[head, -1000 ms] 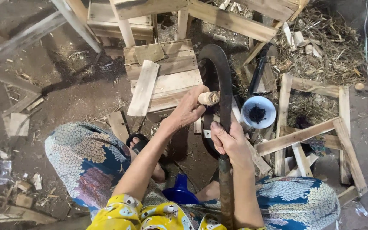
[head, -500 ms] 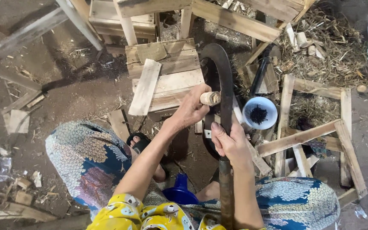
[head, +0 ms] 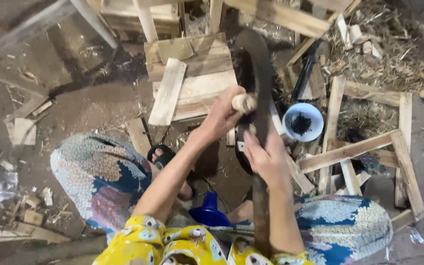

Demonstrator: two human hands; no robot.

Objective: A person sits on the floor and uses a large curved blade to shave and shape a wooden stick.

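My left hand (head: 224, 115) grips a short round wooden peg (head: 244, 102) and holds it against a long curved dark blade (head: 258, 68). My right hand (head: 267, 157) lies on the blade lower down, fingers wrapped on its shaft, which runs down between my knees. The blade stands upright in front of me, its tip curving over a low wooden block (head: 192, 73).
A white-rimmed blue bowl (head: 303, 121) with dark bits sits right of the blade. Loose planks (head: 168, 91) and wooden frames (head: 364, 147) lie around. Straw and chips (head: 388, 44) pile at the upper right. A blue stool (head: 207, 213) shows under me; a sandalled foot (head: 163, 157) is nearby.
The view has shifted slightly. My left hand with the peg has stayed at the blade; my right hand has slid a little along the blade.
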